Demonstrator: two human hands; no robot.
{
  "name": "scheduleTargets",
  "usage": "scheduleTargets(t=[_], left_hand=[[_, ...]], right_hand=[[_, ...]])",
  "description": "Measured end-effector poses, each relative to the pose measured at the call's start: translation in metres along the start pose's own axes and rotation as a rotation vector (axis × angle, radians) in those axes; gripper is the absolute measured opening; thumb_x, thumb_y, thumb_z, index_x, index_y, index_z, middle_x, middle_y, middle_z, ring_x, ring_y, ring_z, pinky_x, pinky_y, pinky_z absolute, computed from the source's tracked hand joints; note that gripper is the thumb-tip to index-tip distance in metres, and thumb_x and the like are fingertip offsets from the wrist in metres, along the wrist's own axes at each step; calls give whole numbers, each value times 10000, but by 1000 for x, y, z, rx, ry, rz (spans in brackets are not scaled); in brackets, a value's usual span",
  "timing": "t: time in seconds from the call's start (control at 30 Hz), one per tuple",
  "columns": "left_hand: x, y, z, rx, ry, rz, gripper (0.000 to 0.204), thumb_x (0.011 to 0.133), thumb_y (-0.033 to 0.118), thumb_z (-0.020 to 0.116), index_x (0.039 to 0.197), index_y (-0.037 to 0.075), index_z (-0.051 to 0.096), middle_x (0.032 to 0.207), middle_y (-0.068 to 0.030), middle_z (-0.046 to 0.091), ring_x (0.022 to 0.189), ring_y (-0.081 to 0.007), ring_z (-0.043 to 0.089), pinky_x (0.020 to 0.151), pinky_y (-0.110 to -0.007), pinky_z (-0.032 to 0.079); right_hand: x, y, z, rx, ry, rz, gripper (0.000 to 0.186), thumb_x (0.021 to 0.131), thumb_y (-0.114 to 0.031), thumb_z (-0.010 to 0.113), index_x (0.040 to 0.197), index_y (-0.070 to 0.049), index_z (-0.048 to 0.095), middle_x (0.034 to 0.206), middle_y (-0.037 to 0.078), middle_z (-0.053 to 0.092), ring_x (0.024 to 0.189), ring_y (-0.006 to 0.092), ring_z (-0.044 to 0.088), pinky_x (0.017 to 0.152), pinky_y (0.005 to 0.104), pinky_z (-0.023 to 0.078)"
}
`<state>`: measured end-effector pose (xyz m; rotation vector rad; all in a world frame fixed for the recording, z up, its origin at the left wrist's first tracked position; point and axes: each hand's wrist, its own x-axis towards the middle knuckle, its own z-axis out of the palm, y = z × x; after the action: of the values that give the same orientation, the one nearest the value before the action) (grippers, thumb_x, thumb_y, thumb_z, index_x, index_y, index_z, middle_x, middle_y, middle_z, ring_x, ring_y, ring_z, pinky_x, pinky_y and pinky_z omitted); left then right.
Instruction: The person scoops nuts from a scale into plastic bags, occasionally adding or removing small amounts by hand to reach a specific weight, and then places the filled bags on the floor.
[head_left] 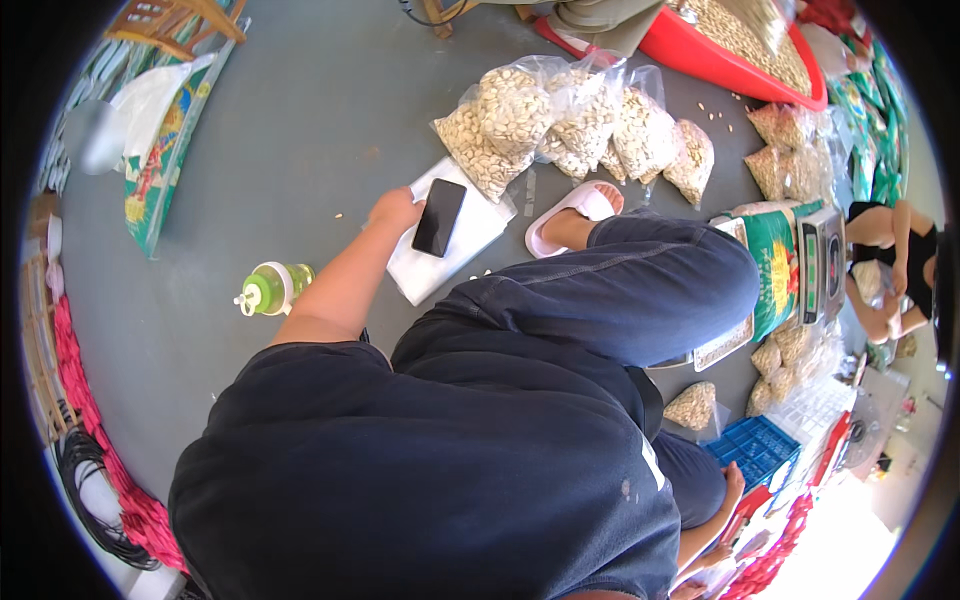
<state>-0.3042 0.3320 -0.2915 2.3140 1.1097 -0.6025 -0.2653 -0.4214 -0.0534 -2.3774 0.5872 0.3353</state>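
Observation:
My left hand [397,207] is closed on the edge of a stack of white plastic bags [425,277], which lies on the floor. A black phone [439,218] rests on top of the stack, right beside my fingers. Filled clear bags of pale flat seeds or beans [503,118] stand against the far end of the stack. My right hand [735,480] is by my right knee, partly hidden; whether its fingers hold anything does not show.
A green bottle [268,289] stands left of my forearm. Far right are a red tub [690,50] of the same pale pieces, a scale [822,265] and a green sack [770,270]. A blue crate [752,448] sits beyond my right knee. Another person [890,235] handles a bag at the right.

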Motion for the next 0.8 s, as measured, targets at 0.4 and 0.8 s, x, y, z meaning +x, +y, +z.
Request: scheduleTargets(t=[0.4, 0.8], left_hand=[[11, 81, 103, 289, 2, 387, 354, 628, 239, 667, 885, 31, 539, 914, -111, 528, 872, -246, 527, 726, -338, 450], [39, 67, 97, 376, -265, 575, 232, 660, 228, 611, 745, 13, 593, 785, -185, 580, 762, -326, 562, 664, -389, 447]], right_hand=[[-7, -14, 4, -155, 40, 72, 402, 830, -326, 436, 623, -6, 563, 535, 20, 507, 528, 100, 436, 537, 250, 353], [15, 12, 1, -786, 85, -663, 351, 808, -296, 455, 599, -29, 547, 565, 107, 527, 521, 223, 499, 509, 327, 380]])
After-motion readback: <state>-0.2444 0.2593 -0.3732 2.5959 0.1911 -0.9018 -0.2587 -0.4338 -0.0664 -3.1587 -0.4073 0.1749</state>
